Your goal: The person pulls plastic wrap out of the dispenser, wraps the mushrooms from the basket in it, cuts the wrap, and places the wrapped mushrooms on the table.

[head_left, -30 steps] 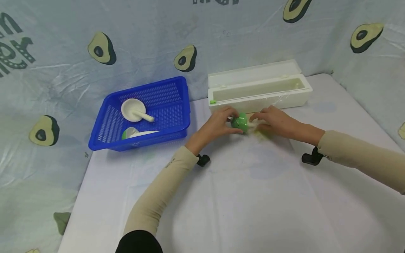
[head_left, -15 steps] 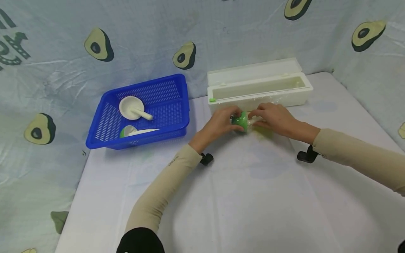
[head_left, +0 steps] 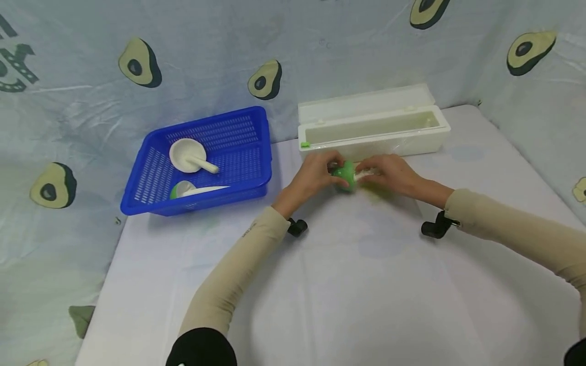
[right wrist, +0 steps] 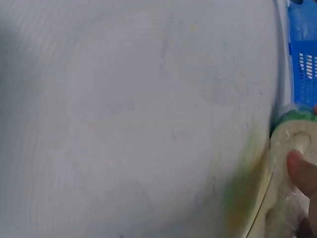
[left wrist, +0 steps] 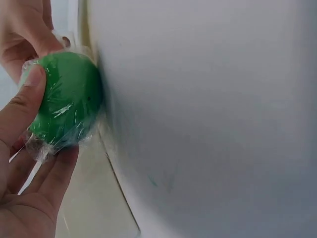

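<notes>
A ladle with a green bowl [head_left: 346,175] is wrapped in clear cling film, just in front of the long white box. My left hand [head_left: 315,175] holds the bowl. In the left wrist view, the thumb lies on one side of the green bowl [left wrist: 69,96] and the fingers on the other, with crinkled film around it. My right hand [head_left: 389,174] pinches the film-covered, pale handle [head_left: 366,173]. The right wrist view shows my thumb [right wrist: 303,171] pressed on that handle, with loose film below it; most of the right hand is outside that view.
A white cling film dispenser box [head_left: 375,144] stands at the back with its lid raised. To the left, a blue basket [head_left: 242,168] holds a ladle with a white bowl [head_left: 187,156] and another with a green outside [head_left: 183,189]. A white cloth [head_left: 366,284] covers the table.
My right hand has shifted slightly left toward the bowl and still holds the handle. The left hand keeps its hold on the bowl, which has tilted a little.
</notes>
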The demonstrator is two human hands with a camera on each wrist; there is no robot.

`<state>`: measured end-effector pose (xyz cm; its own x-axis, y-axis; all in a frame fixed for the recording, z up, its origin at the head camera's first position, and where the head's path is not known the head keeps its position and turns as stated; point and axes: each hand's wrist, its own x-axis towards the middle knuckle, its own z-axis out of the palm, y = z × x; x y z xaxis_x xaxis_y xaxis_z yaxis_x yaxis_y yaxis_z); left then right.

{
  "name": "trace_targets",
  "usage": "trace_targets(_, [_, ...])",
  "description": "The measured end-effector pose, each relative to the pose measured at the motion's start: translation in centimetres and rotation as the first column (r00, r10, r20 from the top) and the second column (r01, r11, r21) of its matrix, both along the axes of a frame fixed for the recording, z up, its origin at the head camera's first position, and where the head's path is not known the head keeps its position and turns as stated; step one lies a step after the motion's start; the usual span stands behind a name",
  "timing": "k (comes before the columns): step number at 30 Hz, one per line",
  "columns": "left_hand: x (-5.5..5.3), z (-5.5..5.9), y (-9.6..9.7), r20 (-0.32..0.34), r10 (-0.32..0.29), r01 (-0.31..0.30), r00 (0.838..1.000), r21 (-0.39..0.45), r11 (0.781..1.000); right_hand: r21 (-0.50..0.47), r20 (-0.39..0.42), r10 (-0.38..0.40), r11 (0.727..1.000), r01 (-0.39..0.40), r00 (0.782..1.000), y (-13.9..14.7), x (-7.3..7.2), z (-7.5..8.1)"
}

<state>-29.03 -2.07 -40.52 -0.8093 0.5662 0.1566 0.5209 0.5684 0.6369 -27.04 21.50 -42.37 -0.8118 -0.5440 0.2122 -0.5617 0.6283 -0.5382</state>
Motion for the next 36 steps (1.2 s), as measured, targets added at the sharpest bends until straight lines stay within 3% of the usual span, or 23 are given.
trace_targets(3, [0.0, 0.2, -0.1, 0.009, 0.000, 0.000, 1.000, -0.037, 0.999, 0.028, 0.050, 0.037, 0.999, -0.038, 0.998, 0.4, -0.4, 0.2])
trace_targets(6, [0.1, 0.4, -0.3, -0.016, -0.027, 0.025, 1.000, -0.131, 0.991, 0.093, 0.094, 0.065, 0.993, -0.074, 0.993, 0.9, -0.2, 0.6])
trace_targets(10, [0.7, 1.1, -1.0, -0.018, -0.068, 0.063, 0.998, -0.189, 0.980, 0.218, 0.080, 0.043, 0.974, -0.060, 0.996, 1.5, 1.0, 1.4])
trace_targets(13, [1.2, 1.8, -2.0, -0.004, -0.034, 0.034, 0.999, -0.115, 0.993, 0.267, 0.027, 0.013, 0.964, -0.020, 1.000, 1.7, 1.6, 2.6])
trace_targets(15, [1.3, 2.1, -2.7, -0.020, 0.032, -0.033, 0.999, -0.035, 0.999, 0.253, -0.006, 0.011, 0.967, -0.009, 1.000, 1.7, 1.6, 3.7])
trace_targets(17, [1.4, 2.1, -3.3, -0.058, 0.130, -0.126, 0.990, 0.055, 0.990, 0.226, -0.033, 0.025, 0.974, -0.017, 0.999, 1.6, 1.2, 4.8])
trace_targets(19, [1.4, 1.7, -3.6, -0.092, 0.250, -0.238, 0.964, 0.119, 0.964, 0.205, -0.054, 0.047, 0.978, -0.035, 0.997, 1.4, 0.6, 5.8])
trace_targets(22, [1.0, 1.0, -3.6, -0.080, 0.406, -0.390, 0.910, 0.165, 0.906, 0.209, -0.077, 0.080, 0.976, -0.062, 0.994, 0.7, -0.6, 7.3])
trace_targets(24, [0.5, 0.4, -3.3, -0.040, 0.470, -0.458, 0.882, 0.159, 0.874, 0.230, -0.082, 0.114, 0.969, -0.093, 0.990, 0.0, -1.7, 8.2])
trace_targets(26, [-0.1, 0.0, -2.9, 0.027, 0.502, -0.499, 0.865, 0.165, 0.851, 0.255, -0.075, 0.153, 0.958, -0.129, 0.985, -1.0, -3.0, 9.2])
trace_targets(30, [-1.2, -1.0, -2.7, 0.088, 0.510, -0.516, 0.856, 0.222, 0.827, 0.280, -0.025, 0.243, 0.933, -0.226, 0.970, -3.7, -5.9, 10.5])
trace_targets(36, [-2.0, -2.1, -2.8, 0.052, 0.470, -0.457, 0.881, 0.347, 0.819, 0.297, 0.076, 0.326, 0.895, -0.334, 0.942, -8.3, -9.5, 10.7])
